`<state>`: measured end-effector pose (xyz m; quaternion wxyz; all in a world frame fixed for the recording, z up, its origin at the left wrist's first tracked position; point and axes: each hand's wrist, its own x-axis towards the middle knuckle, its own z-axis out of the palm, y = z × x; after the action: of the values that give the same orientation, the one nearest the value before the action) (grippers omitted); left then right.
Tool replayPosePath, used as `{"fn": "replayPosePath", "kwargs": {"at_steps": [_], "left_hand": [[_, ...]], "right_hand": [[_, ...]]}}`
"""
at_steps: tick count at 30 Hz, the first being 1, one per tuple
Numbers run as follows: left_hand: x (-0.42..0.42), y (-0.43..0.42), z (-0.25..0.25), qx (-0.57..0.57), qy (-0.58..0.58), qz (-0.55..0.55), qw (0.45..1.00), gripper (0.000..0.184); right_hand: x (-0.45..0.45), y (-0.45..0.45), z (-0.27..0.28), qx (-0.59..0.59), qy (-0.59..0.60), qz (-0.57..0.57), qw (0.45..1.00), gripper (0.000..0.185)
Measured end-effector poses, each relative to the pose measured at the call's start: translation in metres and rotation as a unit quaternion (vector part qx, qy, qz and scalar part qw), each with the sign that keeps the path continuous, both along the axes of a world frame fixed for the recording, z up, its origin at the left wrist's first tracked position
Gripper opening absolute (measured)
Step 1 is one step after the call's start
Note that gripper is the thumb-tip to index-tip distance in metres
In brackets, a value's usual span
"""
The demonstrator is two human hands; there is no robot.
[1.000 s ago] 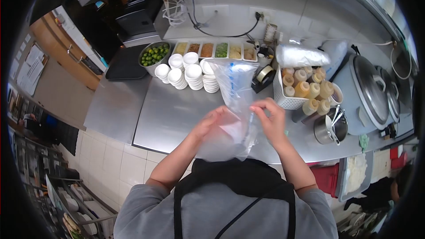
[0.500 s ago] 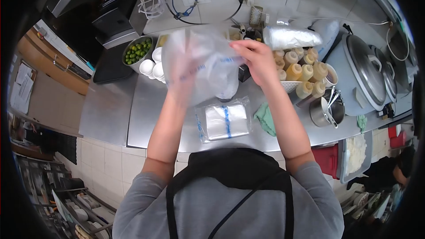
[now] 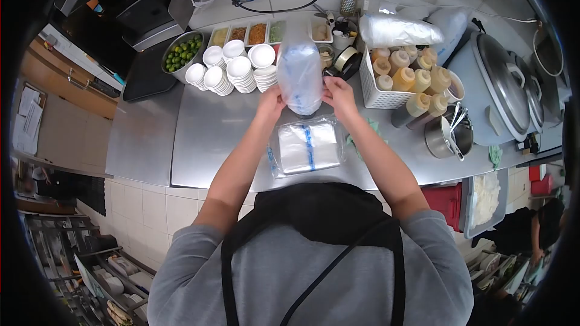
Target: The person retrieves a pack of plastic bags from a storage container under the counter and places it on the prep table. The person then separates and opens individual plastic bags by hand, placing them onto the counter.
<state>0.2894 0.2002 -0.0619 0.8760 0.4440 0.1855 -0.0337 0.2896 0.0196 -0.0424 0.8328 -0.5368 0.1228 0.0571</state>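
Note:
A clear plastic bag (image 3: 300, 78) with blue print stands upright in front of me, draped over or around a tall form I cannot make out. Low on its left side, my left hand (image 3: 272, 104) has its fingers closed on the bag's edge. My right hand (image 3: 339, 93) pinches the opposite side at about the same height. Under the bag a dark rim shows. Nearer to me lies a flat pack of folded plastic bags (image 3: 308, 147) in a clear wrapper, on the steel counter (image 3: 205, 151). A green cloth (image 3: 373, 125) is partly behind my right forearm.
Stacks of white cups (image 3: 240, 72) and a pot of limes (image 3: 183, 54) stand to the left. Food trays (image 3: 258, 33) line the back. To the right are a white basket (image 3: 386, 98) of sauce bottles, a metal pot (image 3: 436, 136) and large lidded cookers (image 3: 501, 78).
The bag, spread and blurred between raised hands before, is now narrower and upright. Both hands have come lower, to its two sides. The cups and trays behind it are now uncovered.

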Motion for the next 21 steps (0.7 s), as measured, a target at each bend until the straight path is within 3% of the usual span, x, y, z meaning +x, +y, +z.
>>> {"fn": "replayPosePath", "kwargs": {"at_steps": [1, 2, 3, 5, 6, 7, 8, 9, 10, 11, 12, 14, 15, 17, 21], "left_hand": [[-0.007, 0.008, -0.002, -0.024, 0.002, -0.05, 0.998, 0.012], [-0.017, 0.019, -0.018, 0.001, 0.019, -0.073, 0.997, 0.013], [-0.029, 0.029, -0.036, 0.028, 0.035, -0.096, 0.994, 0.014], [-0.061, 0.03, -0.041, 0.105, 0.064, -0.117, 0.986, 0.025], [-0.075, 0.027, -0.041, 0.105, 0.065, -0.119, 0.985, 0.025], [-0.087, 0.022, -0.039, 0.286, -0.04, -0.168, 0.943, 0.029], [-0.094, 0.017, -0.035, 0.454, -0.146, -0.207, 0.854, 0.033], [-0.099, 0.01, -0.024, 0.453, -0.148, -0.207, 0.854, 0.033], [-0.104, 0.002, -0.01, 0.607, -0.262, -0.175, 0.73, 0.036], [-0.106, -0.001, -0.003, 0.728, -0.36, -0.135, 0.567, 0.039], [-0.104, 0.002, -0.004, 0.729, -0.362, -0.132, 0.566, 0.039], [-0.1, 0.009, -0.009, 0.676, -0.245, -0.311, 0.622, 0.032], [-0.099, 0.009, -0.004, 0.678, -0.248, -0.307, 0.62, 0.032], [-0.105, 0.005, 0.009, 0.635, -0.244, -0.357, 0.64, 0.026], [-0.113, -0.004, 0.03, 0.619, -0.304, -0.346, 0.636, 0.017]], "right_hand": [[-0.012, -0.006, -0.007, 0.0, -0.001, -0.002, 1.0, 0.012], [-0.03, -0.016, -0.019, -0.201, -0.142, -0.006, 0.969, 0.011], [-0.047, -0.022, -0.03, -0.389, -0.276, -0.009, 0.879, 0.009], [-0.083, -0.027, -0.046, -0.592, -0.332, 0.028, 0.734, 0.005], [-0.096, -0.028, -0.056, -0.593, -0.33, 0.028, 0.734, 0.005], [-0.108, -0.027, -0.064, -0.631, -0.367, 0.074, 0.68, 0.004], [-0.113, -0.028, -0.071, -0.663, -0.404, 0.119, 0.619, 0.005], [-0.115, -0.026, -0.066, -0.664, -0.405, 0.119, 0.618, 0.005], [-0.117, -0.024, -0.055, -0.626, -0.41, 0.126, 0.651, 0.008], [-0.119, -0.023, -0.044, -0.586, -0.414, 0.134, 0.684, 0.011], [-0.119, -0.025, -0.035, -0.586, -0.416, 0.132, 0.682, 0.011], [-0.121, -0.03, -0.019, -0.558, -0.388, 0.14, 0.72, 0.017], [-0.12, -0.029, -0.009, -0.558, -0.392, 0.137, 0.718, 0.017], [-0.125, -0.025, 0.01, -0.515, -0.323, 0.169, 0.775, 0.017], [-0.12, -0.015, 0.032, -0.545, -0.34, 0.243, 0.727, 0.013]]}}
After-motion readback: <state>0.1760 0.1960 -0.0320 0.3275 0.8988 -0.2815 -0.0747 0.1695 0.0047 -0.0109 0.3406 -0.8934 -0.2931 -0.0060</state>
